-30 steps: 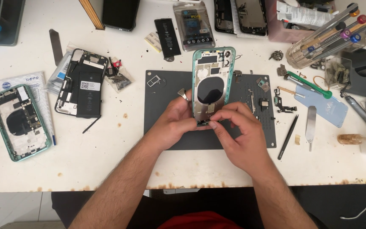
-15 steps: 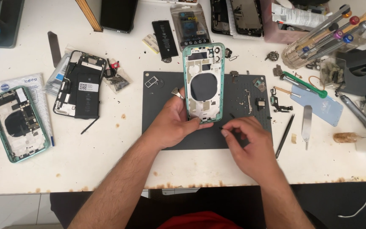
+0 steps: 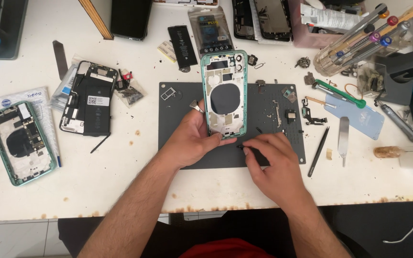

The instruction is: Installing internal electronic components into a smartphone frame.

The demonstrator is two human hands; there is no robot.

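I am gripping the green phone shell (image 3: 224,94) in my left hand (image 3: 194,139), steadying it on the mat (image 3: 180,102), while my right hand (image 3: 273,160) is pinching a small dark part (image 3: 240,146).

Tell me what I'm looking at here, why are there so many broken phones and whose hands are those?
The camera sits on a person's head and looks down at their own two hands over a white table. The left hand holds the bottom of a green phone shell with its insides showing, above a dark grey mat. The right hand pinches something small and dark on the mat; it is too tiny to tell what. Around lie another green phone shell, an opened black phone, a flat battery and tweezers.
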